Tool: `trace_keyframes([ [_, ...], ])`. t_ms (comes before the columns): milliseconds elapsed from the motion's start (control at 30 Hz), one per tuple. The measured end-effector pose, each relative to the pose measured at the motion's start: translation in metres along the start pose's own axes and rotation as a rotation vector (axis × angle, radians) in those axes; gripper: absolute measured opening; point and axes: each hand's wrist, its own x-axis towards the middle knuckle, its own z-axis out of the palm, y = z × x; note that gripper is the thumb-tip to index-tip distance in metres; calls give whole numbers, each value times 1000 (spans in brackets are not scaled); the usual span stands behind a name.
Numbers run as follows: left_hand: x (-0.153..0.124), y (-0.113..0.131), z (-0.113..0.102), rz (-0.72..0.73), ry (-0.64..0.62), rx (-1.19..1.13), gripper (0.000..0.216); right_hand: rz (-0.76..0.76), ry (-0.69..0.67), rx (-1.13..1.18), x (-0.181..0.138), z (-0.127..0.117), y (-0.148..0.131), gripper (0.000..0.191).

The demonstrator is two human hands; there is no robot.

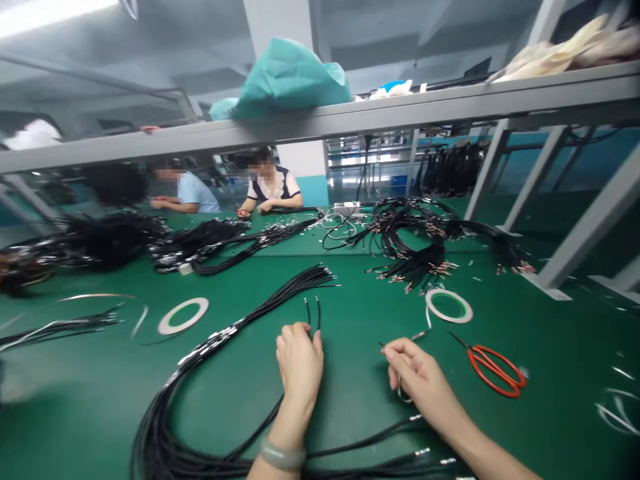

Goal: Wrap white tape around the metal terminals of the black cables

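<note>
Left hand (pixel 300 360): fingers closed round two thin black silver-tipped cables (pixel 319 315), ends jutting beyond its fingertips; long black cable bundle (pixel 253 315) curving to its left | Right hand (pixel 413 370): thumb and fingers pinching a slim dark-tipped piece (pixel 382 345), kind unclear; white ring-shaped tape roll (pixel 436 314) just beyond it; orange-handled scissors (pixel 495 369) to its right

The scissors (pixel 496 369) lie on the surface (pixel 350 400). Just behind them is a roll of tape (pixel 431 303). Left of them is the right hand (pixel 413 367), then the left hand (pixel 300 357), then a bunch of cables (pixel 215 341). Farther behind them sits a heap of cables (pixel 433 255). High behind them, a shelf (pixel 425 112) has a bag (pixel 295 77) on it.
</note>
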Motion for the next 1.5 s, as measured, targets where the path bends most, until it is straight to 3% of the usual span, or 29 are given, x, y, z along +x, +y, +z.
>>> trace_keyframes([
  [100,6,-12,3,-98,-22,77,13,47,45,34,4,-2,9,32],
  [200,6,-15,7,-108,-81,65,11,37,101,31,7,-5,10,31],
  [533,-3,-2,7,54,-229,-130,16,49,177,80,9,-8,4,32],
  [767,-20,16,8,300,-142,-34,24,32,204,106,12,-9,-4,31],
  [1000,-23,14,15,340,-165,-92,22,45,228,141,14,-9,-8,30],
  [1233,-32,26,11,525,-30,-225,20,106,268,249,16,-11,-5,31],
  [1400,-51,43,9,477,-228,-567,18,143,239,437,16,-12,-11,28],
  [1500,-59,49,6,405,-328,-651,23,118,215,510,14,-12,-17,28],
])
